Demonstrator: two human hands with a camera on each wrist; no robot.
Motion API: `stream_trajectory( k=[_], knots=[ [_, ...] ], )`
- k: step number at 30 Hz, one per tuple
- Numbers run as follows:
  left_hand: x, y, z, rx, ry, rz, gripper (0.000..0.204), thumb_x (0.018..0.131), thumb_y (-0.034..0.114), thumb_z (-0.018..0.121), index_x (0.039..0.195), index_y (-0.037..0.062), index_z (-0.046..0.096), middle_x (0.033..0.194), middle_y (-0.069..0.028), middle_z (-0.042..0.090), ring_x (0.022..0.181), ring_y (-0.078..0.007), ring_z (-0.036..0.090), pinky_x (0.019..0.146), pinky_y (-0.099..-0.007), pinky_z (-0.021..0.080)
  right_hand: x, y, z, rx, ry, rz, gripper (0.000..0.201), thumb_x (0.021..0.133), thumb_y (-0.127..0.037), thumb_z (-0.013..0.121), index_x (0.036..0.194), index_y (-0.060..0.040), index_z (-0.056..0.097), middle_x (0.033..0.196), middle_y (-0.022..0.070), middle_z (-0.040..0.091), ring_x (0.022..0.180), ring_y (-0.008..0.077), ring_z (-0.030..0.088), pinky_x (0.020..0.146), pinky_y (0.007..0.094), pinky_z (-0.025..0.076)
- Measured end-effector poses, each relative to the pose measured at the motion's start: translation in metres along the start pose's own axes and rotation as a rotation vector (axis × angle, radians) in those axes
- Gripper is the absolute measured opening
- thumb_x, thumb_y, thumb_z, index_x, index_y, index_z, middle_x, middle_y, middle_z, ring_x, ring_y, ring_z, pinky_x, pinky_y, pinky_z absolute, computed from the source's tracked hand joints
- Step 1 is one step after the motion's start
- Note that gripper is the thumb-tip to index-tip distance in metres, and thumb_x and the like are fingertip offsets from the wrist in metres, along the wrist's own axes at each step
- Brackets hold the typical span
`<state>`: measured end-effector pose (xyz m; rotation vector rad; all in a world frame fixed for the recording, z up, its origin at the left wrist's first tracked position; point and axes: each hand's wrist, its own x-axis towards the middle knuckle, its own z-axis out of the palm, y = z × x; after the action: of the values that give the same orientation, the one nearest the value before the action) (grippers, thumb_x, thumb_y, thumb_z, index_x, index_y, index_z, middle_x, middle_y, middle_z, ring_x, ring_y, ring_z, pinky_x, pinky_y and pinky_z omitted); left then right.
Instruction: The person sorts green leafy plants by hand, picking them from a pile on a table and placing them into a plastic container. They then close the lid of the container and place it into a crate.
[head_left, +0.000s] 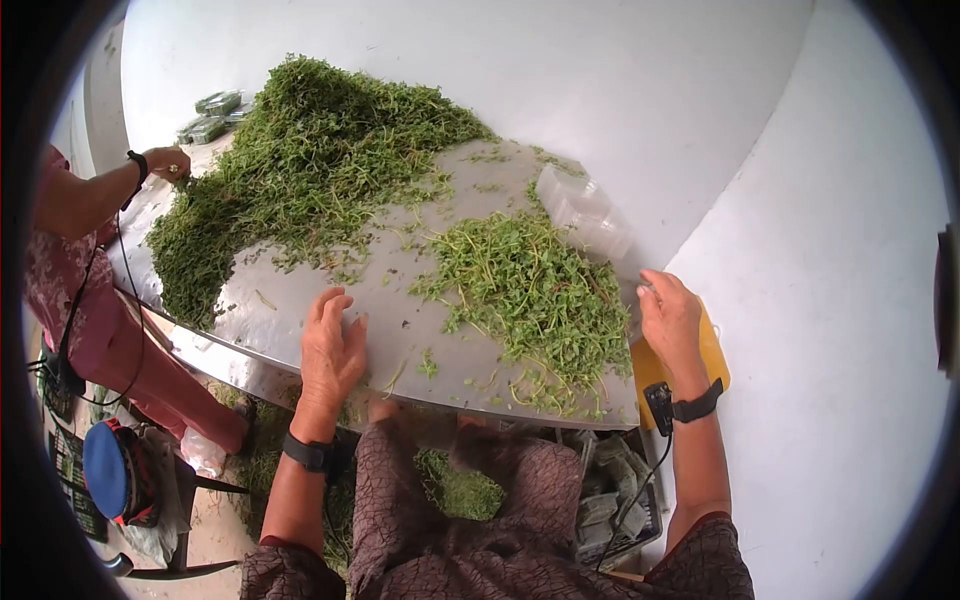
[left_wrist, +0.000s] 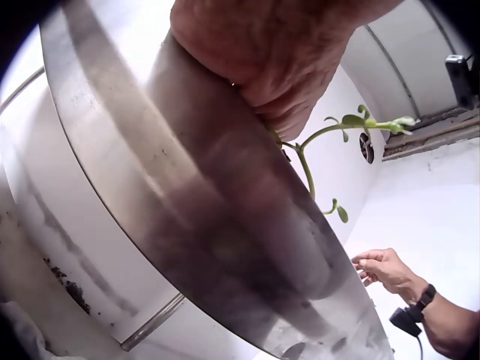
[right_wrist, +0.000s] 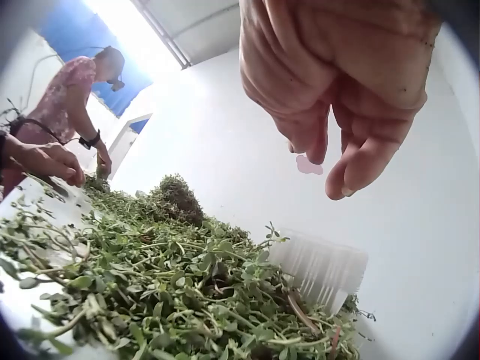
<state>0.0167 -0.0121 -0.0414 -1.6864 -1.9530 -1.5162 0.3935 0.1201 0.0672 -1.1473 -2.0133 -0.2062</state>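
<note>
One leafy green heap between the hands

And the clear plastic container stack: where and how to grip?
Probably its exposed top edge, from above with the right hand: greens crowd the near side of the clear plastic container stack, hiding its lower left in the right wrist view; its top stands clear.

My left fingers: tips hidden, left wrist view. Person: head cut off, head view. Dark crate: partly hidden beneath the counter.
</note>
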Motion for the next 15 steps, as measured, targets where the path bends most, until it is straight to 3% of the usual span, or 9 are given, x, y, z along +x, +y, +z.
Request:
stream_trajectory(
  k=[8,15],
  knots=[
    [-0.002,0.007,-0.001,0.072,-0.029,-0.036,0.028,0.079,0.003,0.063,0.104,-0.0030,0.054,0.119,-0.0221,0.055,0.101,-0.0417,0.057,0.084,-0.0443,0.049,0.067,0.005,0.046,-0.063,-0.074,-0.095,0.023,0.084,-0.011,0.063,0.105,-0.0038,0.067,0.101,0.0154,0.068,0.082,0.0314,0.066,0.075,0.0371,0.051],
    [-0.002,0.010,-0.001,0.065,-0.034,-0.066,0.020,0.078,0.003,0.064,0.096,-0.0033,0.056,0.114,-0.0214,0.058,0.097,-0.0407,0.059,0.081,-0.0435,0.049,0.096,0.021,0.087,-0.113,-0.158,-0.113,0.022,0.084,-0.019,0.062,0.100,-0.0050,0.069,0.093,0.0176,0.068,0.088,0.0362,0.064,0.078,0.0450,0.050]
  ],
)
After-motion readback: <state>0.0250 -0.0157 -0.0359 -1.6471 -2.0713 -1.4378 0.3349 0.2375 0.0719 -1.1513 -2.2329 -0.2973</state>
